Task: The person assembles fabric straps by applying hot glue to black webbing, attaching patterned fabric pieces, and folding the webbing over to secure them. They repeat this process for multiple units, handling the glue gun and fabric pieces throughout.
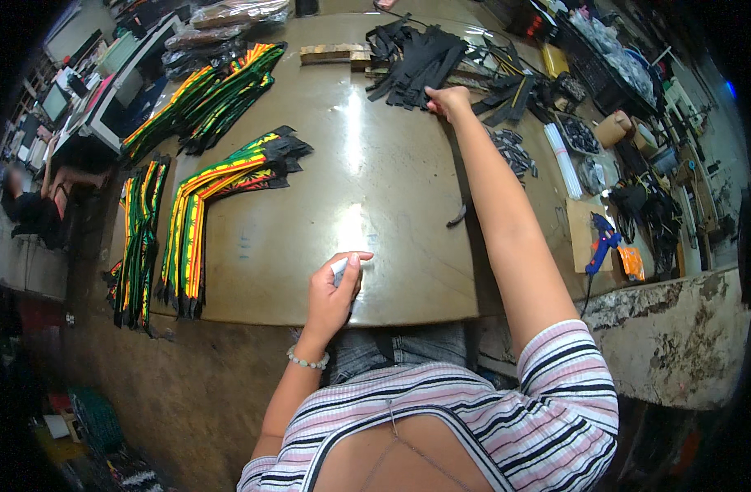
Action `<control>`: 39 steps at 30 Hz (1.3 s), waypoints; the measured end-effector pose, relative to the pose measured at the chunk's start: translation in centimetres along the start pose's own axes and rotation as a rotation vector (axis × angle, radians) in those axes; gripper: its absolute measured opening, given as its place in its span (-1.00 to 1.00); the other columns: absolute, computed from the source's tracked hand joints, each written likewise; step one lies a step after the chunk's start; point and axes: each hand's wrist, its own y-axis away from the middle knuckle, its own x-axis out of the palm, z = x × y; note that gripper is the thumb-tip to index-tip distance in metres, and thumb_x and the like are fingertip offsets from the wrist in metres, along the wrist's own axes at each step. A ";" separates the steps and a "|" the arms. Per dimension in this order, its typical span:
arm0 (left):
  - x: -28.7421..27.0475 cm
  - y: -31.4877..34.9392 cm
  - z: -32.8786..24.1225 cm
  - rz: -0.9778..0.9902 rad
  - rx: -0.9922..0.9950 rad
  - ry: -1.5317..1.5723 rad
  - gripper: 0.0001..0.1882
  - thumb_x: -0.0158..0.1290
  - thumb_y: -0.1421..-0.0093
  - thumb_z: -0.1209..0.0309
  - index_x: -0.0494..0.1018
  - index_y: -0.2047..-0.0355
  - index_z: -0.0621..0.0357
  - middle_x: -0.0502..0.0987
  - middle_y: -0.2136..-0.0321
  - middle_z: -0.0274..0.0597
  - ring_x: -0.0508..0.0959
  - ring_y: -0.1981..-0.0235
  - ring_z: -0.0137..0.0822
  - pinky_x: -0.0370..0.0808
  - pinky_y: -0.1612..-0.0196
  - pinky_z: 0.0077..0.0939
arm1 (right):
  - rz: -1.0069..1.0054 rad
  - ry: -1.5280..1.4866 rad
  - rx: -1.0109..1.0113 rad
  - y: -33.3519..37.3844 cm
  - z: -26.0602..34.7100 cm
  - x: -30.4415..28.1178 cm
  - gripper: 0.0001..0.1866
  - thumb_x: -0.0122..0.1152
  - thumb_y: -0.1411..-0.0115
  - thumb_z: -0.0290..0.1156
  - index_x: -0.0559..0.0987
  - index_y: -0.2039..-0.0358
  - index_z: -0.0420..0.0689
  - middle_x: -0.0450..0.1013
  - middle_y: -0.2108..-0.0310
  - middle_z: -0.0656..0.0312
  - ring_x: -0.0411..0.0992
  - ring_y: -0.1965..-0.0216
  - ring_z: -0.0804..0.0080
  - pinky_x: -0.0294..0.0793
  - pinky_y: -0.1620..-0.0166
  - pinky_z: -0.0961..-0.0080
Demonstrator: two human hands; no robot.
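Note:
Near the table's front edge, my left hand (332, 293) is closed around a small white object (339, 270); my fingers cover much of it, so its kind is unclear. My right arm stretches to the far side, where my right hand (450, 103) is at the near edge of a pile of black straps (421, 61). Its fingers are pinched together at the end of a strap. On the left lie bundles of green, yellow and red patterned straps with black ends: a bent one (197, 201), a straight one (138, 238) and a larger heap (207, 102) behind.
To the right are a blue glue gun (605, 242) on cardboard, an orange packet (631, 263), white sticks (562, 160) and small dark buckles (513, 152). A wooden bar (326, 54) lies at the back near plastic-wrapped packs (228, 33). Another person sits at far left.

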 end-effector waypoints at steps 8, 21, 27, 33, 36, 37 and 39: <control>-0.4 -0.1 0.5 -0.002 0.022 0.005 -0.69 -0.07 -0.44 0.29 0.53 0.07 0.28 0.24 0.67 -0.56 0.14 0.66 -0.69 0.08 0.59 -0.71 | -0.006 -0.161 0.024 1.1 1.3 -1.0 -0.81 0.41 -0.07 -0.60 0.54 0.34 -0.31 0.48 0.58 0.14 0.45 0.66 0.44 0.48 0.65 0.58; 0.7 -2.6 -0.8 0.062 -0.206 -0.017 -0.67 0.05 -0.36 0.21 0.59 0.14 0.26 0.48 0.53 -0.47 0.27 0.63 -0.70 0.21 0.56 -0.73 | 0.714 -0.338 0.398 29.8 -3.0 -8.4 -0.81 0.24 -0.26 -0.47 0.56 0.19 -0.32 0.56 0.42 0.19 0.55 0.48 0.54 0.61 0.37 0.69; 1.4 -3.2 -1.9 0.140 -0.152 -0.186 -0.80 0.20 -0.25 0.32 0.58 0.35 0.24 0.51 0.54 -0.50 0.39 0.54 -0.69 0.28 0.50 -0.73 | 0.865 -0.388 0.490 32.6 -5.0 -7.6 -0.77 0.24 -0.29 -0.39 0.54 0.16 -0.29 0.55 0.34 0.18 0.56 0.42 0.53 0.62 0.35 0.64; 1.3 -0.7 -2.9 0.107 -0.122 -0.283 -0.78 0.22 -0.22 0.33 0.59 0.37 0.29 0.51 0.58 -0.45 0.40 0.54 -0.66 0.36 0.48 -0.67 | 1.088 -0.448 0.494 23.9 -3.7 -5.8 -0.77 0.08 -0.36 -0.42 0.48 0.06 -0.27 0.57 0.19 0.16 0.54 0.26 0.50 0.59 0.17 0.59; 1.3 0.2 -2.4 0.083 -0.148 -0.319 -0.78 0.22 -0.22 0.33 0.57 0.38 0.28 0.49 0.57 -0.48 0.38 0.54 -0.66 0.32 0.47 -0.68 | 0.919 -0.226 0.329 14.0 0.1 -5.1 -0.83 0.16 -0.31 -0.43 0.54 0.13 -0.19 0.59 0.32 0.26 0.44 0.49 0.64 0.46 0.45 0.77; 1.3 0.3 -2.2 0.068 -0.155 -0.339 -0.79 0.22 -0.23 0.33 0.57 0.39 0.27 0.47 0.57 -0.50 0.38 0.53 -0.67 0.30 0.47 -0.70 | 0.848 -0.163 0.295 10.3 1.2 -4.9 -0.89 0.11 -0.34 -0.44 0.58 0.23 -0.17 0.55 0.38 0.32 0.41 0.52 0.62 0.39 0.52 0.74; 1.3 0.5 -1.7 0.063 -0.167 -0.326 -0.78 0.21 -0.23 0.33 0.57 0.38 0.28 0.47 0.57 -0.50 0.38 0.54 -0.66 0.31 0.47 -0.68 | 0.709 -0.055 0.240 2.8 3.1 -4.9 -0.84 0.05 -0.38 -0.38 0.57 0.18 -0.13 0.54 0.37 0.37 0.28 0.54 0.66 0.29 0.51 0.75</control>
